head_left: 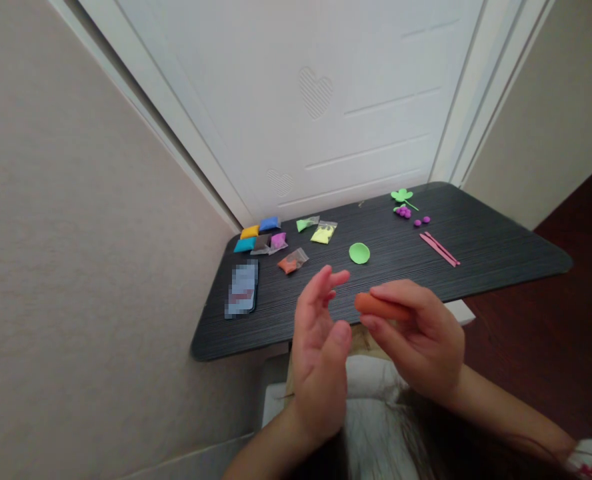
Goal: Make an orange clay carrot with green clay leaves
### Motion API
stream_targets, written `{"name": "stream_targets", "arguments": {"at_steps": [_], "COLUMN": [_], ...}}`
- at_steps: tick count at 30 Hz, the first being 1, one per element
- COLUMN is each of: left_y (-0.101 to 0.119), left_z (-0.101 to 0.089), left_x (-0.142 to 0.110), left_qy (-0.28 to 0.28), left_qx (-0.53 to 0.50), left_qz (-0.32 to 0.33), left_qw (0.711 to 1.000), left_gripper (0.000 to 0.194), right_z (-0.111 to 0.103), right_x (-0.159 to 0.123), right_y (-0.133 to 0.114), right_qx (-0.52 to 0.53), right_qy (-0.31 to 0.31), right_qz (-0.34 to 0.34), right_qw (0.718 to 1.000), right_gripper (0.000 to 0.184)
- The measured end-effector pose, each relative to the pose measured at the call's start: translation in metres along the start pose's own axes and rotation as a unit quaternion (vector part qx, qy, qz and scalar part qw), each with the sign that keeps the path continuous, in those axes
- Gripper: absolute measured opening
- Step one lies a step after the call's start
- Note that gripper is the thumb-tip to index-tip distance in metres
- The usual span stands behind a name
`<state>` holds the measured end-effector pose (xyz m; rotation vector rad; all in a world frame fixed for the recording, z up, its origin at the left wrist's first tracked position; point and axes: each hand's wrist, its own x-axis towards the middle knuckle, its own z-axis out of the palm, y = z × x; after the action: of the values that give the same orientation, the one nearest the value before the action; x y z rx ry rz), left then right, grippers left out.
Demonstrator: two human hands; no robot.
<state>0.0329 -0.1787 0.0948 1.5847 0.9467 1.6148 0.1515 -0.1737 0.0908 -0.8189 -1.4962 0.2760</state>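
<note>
While one orange roll, smooth and rounded at its visible end, is pinched in the right hand over the near edge of the tabletop, the left hand is held wide just beside it. One green disc, eight packets, two loose purple balls noted on dark streaked surface; white door seen behind.

Soft, dim light; edges stretched; phone screen pixelated.

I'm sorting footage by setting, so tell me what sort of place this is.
Probably a room in a home: a white door with embossed hearts, a dark table before it, and a small bag of what looks like yellow modelling clay.
</note>
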Motion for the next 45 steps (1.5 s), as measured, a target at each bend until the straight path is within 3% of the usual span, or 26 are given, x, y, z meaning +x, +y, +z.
{"name": "stream_targets", "arguments": {"at_steps": [5,12,24,31,39,45], "left_y": [-0.006,-0.006,-0.004,-0.01,-0.002,0.0], "left_z": [-0.007,-0.006,0.001,0.0,-0.011,-0.012], "left_x": [0.008,0.01,0.009,0.01,0.009,0.007], "left_qy": [-0.013,-0.012,-0.002,-0.013,-0.048,-0.074], "left_qx": [-0.054,-0.101,-0.234,-0.206,-0.106,-0.078], "left_qz": [-0.062,-0.142,-0.227,-0.216,-0.092,-0.067], "left_qw": [0.997,0.985,0.946,0.954,0.989,0.992], "left_gripper": [0.019,0.017,0.014,0.024,0.047,0.048], "right_z": [-0.002,-0.004,-0.003,-0.002,-0.014,-0.014], "right_x": [0.005,0.01,0.008,0.008,0.009,0.007], "right_y": [0.008,0.015,0.021,0.022,0.02,0.018], "right_qx": [-0.011,-0.017,-0.078,-0.075,-0.088,-0.091], "right_qy": [-0.049,-0.092,-0.061,-0.065,-0.073,-0.064], "right_qz": [0.012,-0.049,-0.099,-0.105,-0.14,-0.151], "right_qw": [0.999,0.994,0.99,0.99,0.984,0.982], "right_gripper": [0.031,0.031,0.034,0.032,0.04,0.034]}}
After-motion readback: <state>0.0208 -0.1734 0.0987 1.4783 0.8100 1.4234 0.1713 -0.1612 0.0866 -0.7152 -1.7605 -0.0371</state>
